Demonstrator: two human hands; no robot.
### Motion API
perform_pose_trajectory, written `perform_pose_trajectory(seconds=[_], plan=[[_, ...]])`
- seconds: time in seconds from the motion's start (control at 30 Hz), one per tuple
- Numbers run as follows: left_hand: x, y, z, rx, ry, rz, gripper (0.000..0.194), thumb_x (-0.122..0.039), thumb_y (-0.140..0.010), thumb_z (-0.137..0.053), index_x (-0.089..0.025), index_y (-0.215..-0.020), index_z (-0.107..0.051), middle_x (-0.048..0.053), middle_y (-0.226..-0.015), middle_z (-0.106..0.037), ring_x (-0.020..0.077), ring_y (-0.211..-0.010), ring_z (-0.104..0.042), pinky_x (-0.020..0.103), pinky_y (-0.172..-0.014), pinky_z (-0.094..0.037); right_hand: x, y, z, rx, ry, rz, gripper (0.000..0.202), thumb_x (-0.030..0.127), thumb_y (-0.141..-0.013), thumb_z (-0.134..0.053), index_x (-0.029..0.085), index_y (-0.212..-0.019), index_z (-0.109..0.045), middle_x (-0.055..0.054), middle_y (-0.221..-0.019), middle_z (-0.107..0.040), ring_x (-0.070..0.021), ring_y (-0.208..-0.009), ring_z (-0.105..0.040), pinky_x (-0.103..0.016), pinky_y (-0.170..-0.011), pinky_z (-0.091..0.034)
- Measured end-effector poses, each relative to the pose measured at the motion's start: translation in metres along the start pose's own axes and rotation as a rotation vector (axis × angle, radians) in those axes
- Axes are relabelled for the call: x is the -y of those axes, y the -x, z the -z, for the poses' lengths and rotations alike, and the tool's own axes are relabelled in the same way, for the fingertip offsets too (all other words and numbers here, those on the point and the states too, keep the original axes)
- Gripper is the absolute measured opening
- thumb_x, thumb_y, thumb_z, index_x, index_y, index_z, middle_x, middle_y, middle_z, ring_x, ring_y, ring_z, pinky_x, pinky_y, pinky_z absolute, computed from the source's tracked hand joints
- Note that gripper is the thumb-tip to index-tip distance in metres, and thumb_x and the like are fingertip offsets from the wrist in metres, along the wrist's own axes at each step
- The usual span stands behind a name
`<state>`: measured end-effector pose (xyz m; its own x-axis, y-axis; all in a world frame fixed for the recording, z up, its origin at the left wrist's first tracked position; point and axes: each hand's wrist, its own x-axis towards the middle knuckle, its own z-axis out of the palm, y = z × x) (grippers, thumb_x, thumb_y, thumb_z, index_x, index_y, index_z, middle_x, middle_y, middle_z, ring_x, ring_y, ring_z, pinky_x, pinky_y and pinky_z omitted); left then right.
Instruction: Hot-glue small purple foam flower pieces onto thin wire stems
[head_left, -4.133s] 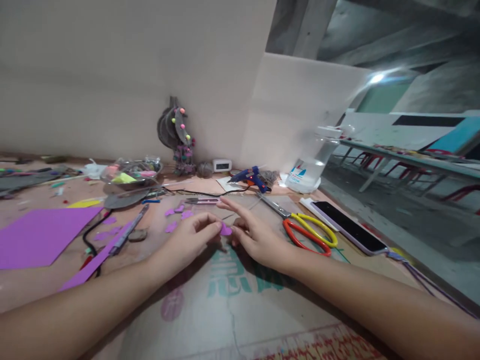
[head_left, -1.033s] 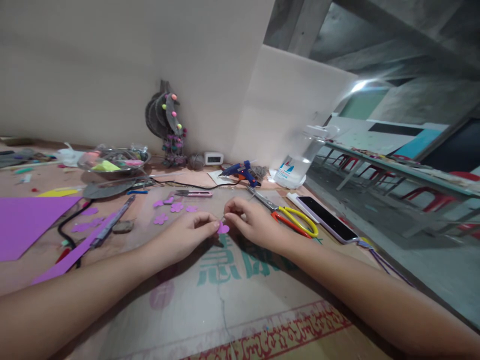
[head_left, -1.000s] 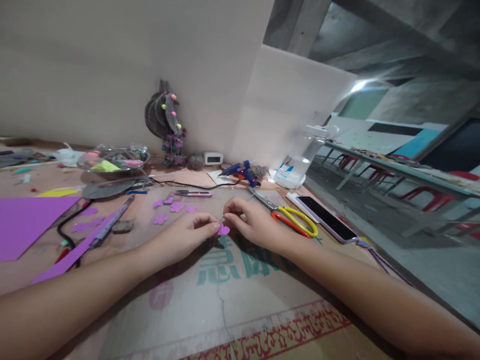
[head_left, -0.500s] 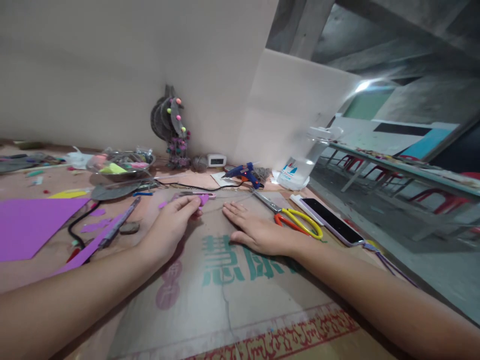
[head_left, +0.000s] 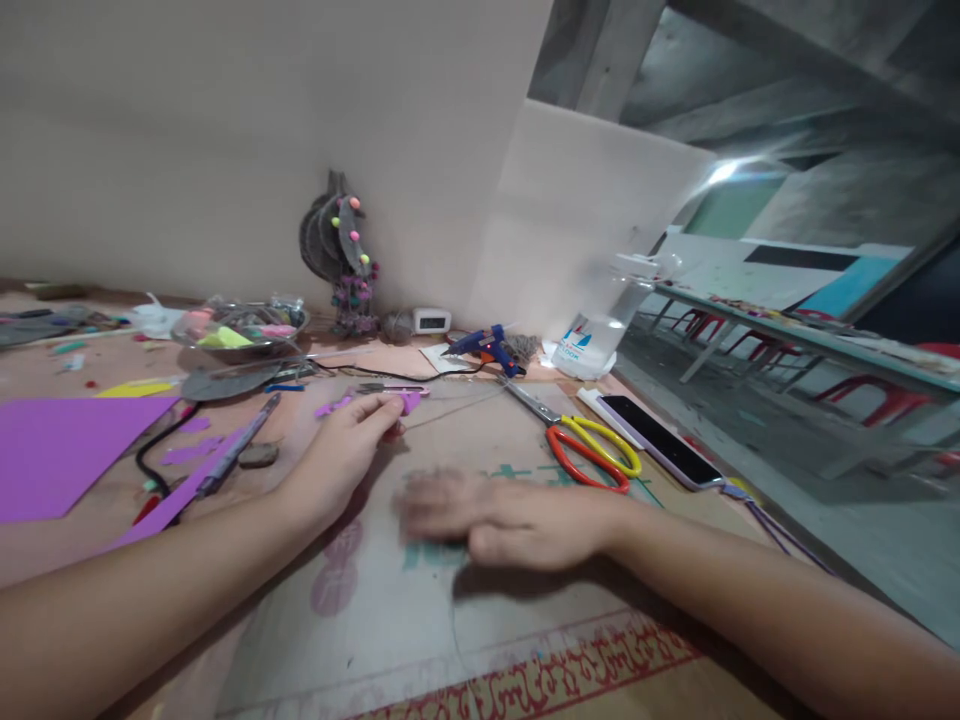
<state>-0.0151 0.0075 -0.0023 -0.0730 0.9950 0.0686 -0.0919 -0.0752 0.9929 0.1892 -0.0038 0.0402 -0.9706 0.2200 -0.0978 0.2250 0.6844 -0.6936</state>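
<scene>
My left hand (head_left: 356,440) pinches a small purple piece (head_left: 410,401) between thumb and fingers, above the upper part of the printed cardboard (head_left: 390,620). Over the green print of that board, my right hand (head_left: 502,520) is spread palm down, its fingertips smeared by motion, and nothing shows in it. It casts a shadow on the board. Scissors with one yellow and one orange handle (head_left: 589,450) lie just beyond my right wrist. A thin thread (head_left: 455,407) runs across the board between my left hand and the scissors.
Purple sheet (head_left: 75,450), pen (head_left: 240,445) and scraps lie left. Behind stand a bowl of bits (head_left: 244,335), a grey ornament with beads (head_left: 341,250), a small clock (head_left: 432,320), a blue glue gun (head_left: 487,347) and a plastic jug (head_left: 600,320). A phone (head_left: 660,440) lies right.
My right hand has moved toward me and a little left, uncovering the orange scissor handle. My left hand has hardly moved and keeps its pinch on the purple piece.
</scene>
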Motion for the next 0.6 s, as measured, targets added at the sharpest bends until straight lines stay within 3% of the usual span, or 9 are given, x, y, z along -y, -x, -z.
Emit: perform_pose_trajectory(seconds=[0.07, 0.1, 0.17, 0.23, 0.27, 0.37, 0.47, 0.53, 0.6], plan=[[0.0, 0.0, 0.0, -0.008, -0.02, 0.006, 0.022, -0.037, -0.073, -0.063, -0.017, -0.065, -0.06, -0.002, -0.063, -0.056, 0.0127, -0.062, -0.048, 0.022, -0.059, -0.035, 0.004, 0.007, 0.001, 0.189, -0.228, 0.135, 0.058, 0.046, -0.097, -0.014, 0.018, -0.126, -0.056, -0.006, -0.125, -0.06, -0.0152, -0.126, -0.046, -0.029, -0.108, -0.031], [0.0, 0.001, 0.0, -0.011, -0.027, 0.013, 0.022, -0.037, -0.073, -0.063, -0.017, -0.065, -0.061, -0.002, -0.062, -0.056, 0.0128, -0.062, -0.048, 0.022, -0.059, -0.035, 0.003, 0.012, 0.003, 0.127, -0.287, 0.093, 0.062, 0.045, -0.097, -0.009, 0.017, -0.127, -0.054, -0.007, -0.121, -0.063, -0.0152, -0.121, -0.052, -0.03, -0.105, -0.035], [0.0, 0.001, 0.0, -0.013, -0.033, 0.027, 0.022, -0.038, -0.073, -0.064, -0.017, -0.067, -0.062, -0.002, -0.064, -0.057, 0.013, -0.063, -0.049, 0.022, -0.059, -0.035, -0.009, 0.024, 0.008, -0.183, -0.169, -0.097, 0.055, 0.044, -0.098, -0.016, 0.018, -0.133, -0.048, -0.009, -0.13, -0.057, -0.0168, -0.121, -0.051, -0.033, -0.105, -0.036], [0.001, 0.001, 0.001, 0.0, -0.049, 0.029, 0.023, -0.039, -0.073, -0.064, -0.017, -0.067, -0.062, -0.002, -0.065, -0.058, 0.0129, -0.064, -0.05, 0.022, -0.06, -0.035, -0.023, 0.036, 0.012, -0.407, 0.156, -0.341, 0.056, 0.047, -0.094, -0.035, 0.015, -0.14, -0.039, -0.014, -0.145, -0.037, -0.0236, -0.135, -0.033, -0.042, -0.112, -0.022], [0.001, 0.001, 0.001, 0.006, -0.057, 0.026, 0.023, -0.039, -0.073, -0.064, -0.017, -0.067, -0.062, -0.002, -0.065, -0.058, 0.0128, -0.064, -0.05, 0.022, -0.06, -0.035, -0.026, 0.04, 0.012, -0.427, 0.287, -0.425, 0.063, 0.05, -0.091, -0.041, 0.012, -0.141, -0.036, -0.017, -0.148, -0.029, -0.0275, -0.138, -0.024, -0.047, -0.113, -0.017], [0.004, 0.0, 0.001, 0.021, -0.065, 0.01, 0.025, -0.041, -0.074, -0.063, -0.017, -0.067, -0.062, -0.002, -0.064, -0.057, 0.0129, -0.064, -0.049, 0.022, -0.061, -0.035, -0.017, 0.046, 0.004, -0.199, 0.26, -0.318, 0.061, 0.043, -0.094, -0.037, 0.013, -0.145, -0.026, -0.012, -0.153, -0.016, -0.0237, -0.141, -0.012, -0.045, -0.115, -0.011], [0.003, 0.001, 0.001, 0.024, -0.066, 0.013, 0.025, -0.042, -0.074, -0.062, -0.018, -0.067, -0.062, -0.002, -0.064, -0.057, 0.0135, -0.064, -0.049, 0.022, -0.061, -0.036, 0.001, 0.046, -0.004, 0.014, 0.07, -0.033, 0.046, 0.034, -0.097, -0.03, 0.02, -0.14, -0.038, -0.006, -0.147, -0.036, -0.0178, -0.138, -0.027, -0.036, -0.113, -0.022], [0.001, 0.003, 0.0, 0.021, -0.089, 0.017, 0.026, -0.042, -0.074, -0.063, -0.018, -0.065, -0.061, -0.002, -0.064, -0.056, 0.0139, -0.064, -0.049, 0.022, -0.06, -0.036, 0.002, 0.043, -0.003, -0.137, 0.079, -0.122, 0.046, 0.03, -0.099, -0.025, 0.02, -0.142, -0.034, -0.007, -0.146, -0.038, -0.0168, -0.135, -0.032, -0.036, -0.112, -0.026], [-0.001, 0.004, -0.001, 0.018, -0.112, 0.005, 0.026, -0.041, -0.073, -0.063, -0.017, -0.064, -0.061, -0.001, -0.063, -0.056, 0.0144, -0.064, -0.049, 0.022, -0.06, -0.036, -0.006, 0.039, -0.003, -0.31, 0.243, -0.275, 0.059, 0.041, -0.093, -0.04, 0.016, -0.144, -0.027, -0.013, -0.151, -0.024, -0.0238, -0.139, -0.021, -0.044, -0.113, -0.019]])
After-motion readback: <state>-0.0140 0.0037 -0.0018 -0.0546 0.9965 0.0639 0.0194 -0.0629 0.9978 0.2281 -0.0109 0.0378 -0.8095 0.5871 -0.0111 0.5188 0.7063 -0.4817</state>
